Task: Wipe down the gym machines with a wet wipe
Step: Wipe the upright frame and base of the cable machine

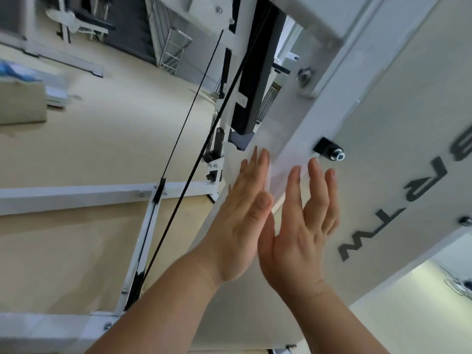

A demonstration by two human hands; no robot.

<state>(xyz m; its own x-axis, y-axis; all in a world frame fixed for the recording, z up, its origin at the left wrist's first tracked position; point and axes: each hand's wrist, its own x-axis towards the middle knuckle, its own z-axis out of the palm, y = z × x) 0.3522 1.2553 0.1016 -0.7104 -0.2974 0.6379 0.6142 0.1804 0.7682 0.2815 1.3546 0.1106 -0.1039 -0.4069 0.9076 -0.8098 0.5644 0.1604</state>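
Faintly, pale wipe [282, 172] against white frame [304, 116]

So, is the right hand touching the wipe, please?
Touching: in the head view the right hand lays straight fingertips flat on the wipe, against the post.

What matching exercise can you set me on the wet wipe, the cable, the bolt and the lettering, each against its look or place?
Things: 1 wet wipe; 2 cable; 3 bolt; 4 lettering.
Descriptions: A thin, black, stretched diagonally; B dark grey, on the flat panel; C white, pressed on the frame between left hand and right hand; D shiny head on a black block.
Pairs: 1-C; 2-A; 3-D; 4-B.
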